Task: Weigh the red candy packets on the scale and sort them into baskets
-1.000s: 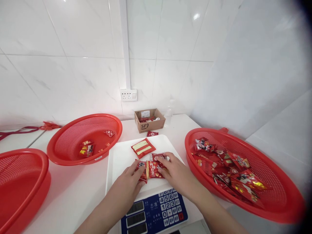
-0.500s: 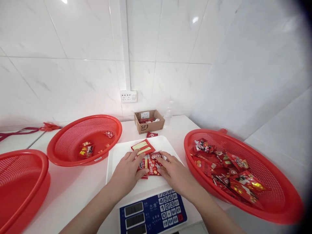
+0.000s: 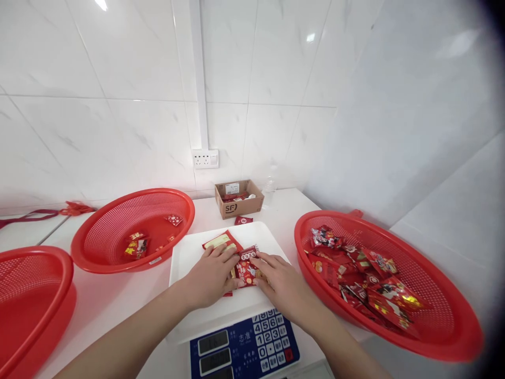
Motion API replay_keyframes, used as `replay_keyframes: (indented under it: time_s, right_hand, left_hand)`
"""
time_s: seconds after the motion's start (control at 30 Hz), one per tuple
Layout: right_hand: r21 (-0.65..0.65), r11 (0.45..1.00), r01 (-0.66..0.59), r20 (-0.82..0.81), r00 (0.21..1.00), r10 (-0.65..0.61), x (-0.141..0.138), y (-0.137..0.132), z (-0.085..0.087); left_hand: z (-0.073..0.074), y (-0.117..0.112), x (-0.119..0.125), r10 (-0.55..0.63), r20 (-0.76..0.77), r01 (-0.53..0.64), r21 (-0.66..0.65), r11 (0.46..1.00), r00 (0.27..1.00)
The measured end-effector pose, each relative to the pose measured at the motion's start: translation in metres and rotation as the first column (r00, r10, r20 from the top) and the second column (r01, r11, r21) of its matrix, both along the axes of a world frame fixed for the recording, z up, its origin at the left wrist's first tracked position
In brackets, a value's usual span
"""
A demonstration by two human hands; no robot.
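Several small red packets lie together on the white weighing pan of a digital scale (image 3: 256,231). My left hand (image 3: 210,276) rests over the left ones with its fingers stretched out, largely covering them. A red packet with a pale yellow panel (image 3: 219,241) sticks out beyond those fingers. Between my hands is a printed red packet with a rabbit picture (image 3: 245,269). My right hand (image 3: 281,280) touches its right edge, fingers extended and thumb apart. The scale's blue keypad panel (image 3: 245,337) faces me, with faint digits in its displays.
To the right stands a red perforated basket (image 3: 445,310) with many red packets. A similar left basket (image 3: 106,226) holds several. Another red basket (image 3: 35,300) is at the left edge. Behind the scale are a cardboard box (image 3: 236,209), a loose red packet (image 3: 243,220) and a clear bottle (image 3: 270,179).
My left hand has moved slightly left and lies flatter over the packets. The packet with the pale panel has shifted left and is more covered. My right hand stays by the printed packet.
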State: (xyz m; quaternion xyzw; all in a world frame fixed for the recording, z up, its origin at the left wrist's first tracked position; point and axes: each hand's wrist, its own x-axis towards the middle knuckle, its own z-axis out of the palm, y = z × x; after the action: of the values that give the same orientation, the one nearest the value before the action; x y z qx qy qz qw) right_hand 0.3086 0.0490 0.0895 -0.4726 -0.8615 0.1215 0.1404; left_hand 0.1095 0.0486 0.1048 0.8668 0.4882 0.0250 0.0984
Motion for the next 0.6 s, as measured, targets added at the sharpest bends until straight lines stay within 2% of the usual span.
replay_keyframes:
  time_s: [0.2, 0.3, 0.37, 0.43, 0.5, 0.57, 0.6]
  right_hand:
    - [-0.012, 0.998, -0.058, -0.060, 0.997, 0.057, -0.012, 0.000, -0.003]
    - [-0.022, 0.995, -0.094, -0.128, 0.988, 0.090, -0.014, -0.003, -0.001]
    - [-0.015, 0.997, -0.077, -0.175, 0.982, 0.073, -0.009, -0.004, 0.000]
    - [0.006, 0.999, -0.038, -0.242, 0.970, 0.038, -0.002, -0.007, 0.001]
    - [0.026, 1.000, -0.011, -0.334, 0.942, 0.019, 0.008, -0.012, 0.000]
    - [0.011, 1.000, 0.005, -0.413, 0.911, 0.000, 0.018, -0.020, -0.001]
    - [-0.013, 1.000, 0.016, -0.432, 0.902, -0.021, 0.022, -0.025, -0.001]
  left_hand:
    - [-0.003, -0.013, 0.002, 0.117, -0.052, -0.113, 0.071, 0.991, 0.992]
    - [-0.004, -0.014, -0.001, 0.125, -0.051, -0.119, 0.098, 0.988, 0.991]
    - [0.003, -0.016, -0.001, 0.097, -0.006, -0.095, 0.129, 0.987, 0.995]
    - [0.017, -0.024, 0.003, 0.009, 0.096, -0.029, 0.206, 0.978, 0.995]
    - [0.036, -0.039, 0.010, -0.159, 0.237, 0.083, 0.302, 0.950, 0.958]
    - [0.053, -0.059, 0.018, -0.351, 0.368, 0.239, 0.315, 0.918, 0.861]
    - [0.058, -0.071, 0.021, -0.446, 0.433, 0.308, 0.352, 0.884, 0.783]
